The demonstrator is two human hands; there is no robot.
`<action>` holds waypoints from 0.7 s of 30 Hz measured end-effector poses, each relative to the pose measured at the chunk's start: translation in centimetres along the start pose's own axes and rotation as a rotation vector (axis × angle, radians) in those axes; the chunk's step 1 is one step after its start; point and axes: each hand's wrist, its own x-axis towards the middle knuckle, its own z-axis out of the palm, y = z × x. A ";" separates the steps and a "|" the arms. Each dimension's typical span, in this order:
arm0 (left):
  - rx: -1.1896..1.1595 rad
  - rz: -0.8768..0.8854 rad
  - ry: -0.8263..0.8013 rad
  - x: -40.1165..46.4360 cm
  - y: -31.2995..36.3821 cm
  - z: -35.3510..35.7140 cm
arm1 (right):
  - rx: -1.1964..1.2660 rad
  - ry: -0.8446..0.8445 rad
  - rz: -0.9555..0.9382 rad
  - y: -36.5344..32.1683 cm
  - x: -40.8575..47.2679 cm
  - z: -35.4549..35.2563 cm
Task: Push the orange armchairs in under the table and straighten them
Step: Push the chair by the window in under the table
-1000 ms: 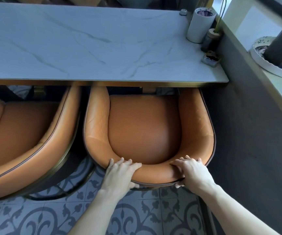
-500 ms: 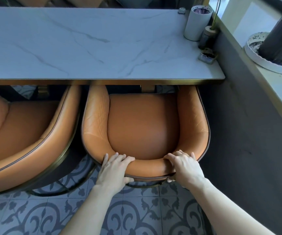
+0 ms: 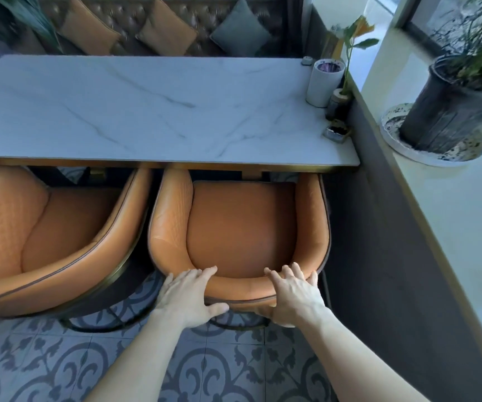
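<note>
Two orange armchairs stand at the near edge of a white marble table (image 3: 158,111). The right armchair (image 3: 239,227) faces the table squarely, its armrest fronts tucked under the tabletop edge. My left hand (image 3: 189,295) grips the left part of its curved backrest, fingers over the top and thumb behind. My right hand (image 3: 295,294) grips the right part of the same backrest. The left armchair (image 3: 48,233) is turned at an angle, its back swung toward the right chair and almost touching it.
A dark grey low wall (image 3: 393,271) runs close along the right chair's side. On the table's right end stand a white cylinder (image 3: 324,82), a small vase and an ashtray (image 3: 337,133). A potted plant (image 3: 448,111) sits on the ledge. Patterned floor tiles (image 3: 60,364) lie below.
The right armchair has slid forward toward the table with both hands on its backrest. The view has tilted up, now showing the bench with cushions behind the table.
</note>
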 end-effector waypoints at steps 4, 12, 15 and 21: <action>-0.008 -0.045 -0.006 -2.6 -0.2 -1.9 | -0.013 -0.051 0.047 -0.9 -2.1 -2.4; -0.048 -0.021 0.067 -7.9 -6.1 -5.1 | 0.037 -0.056 0.098 -6.2 -6.3 -5.2; -0.050 -0.003 0.103 -10.3 -10.3 -6.0 | 0.045 -0.034 0.116 -10.5 -7.5 -5.3; -0.076 0.018 0.147 -16.3 -21.8 -6.9 | 0.005 0.044 0.097 -22.6 -9.0 -4.1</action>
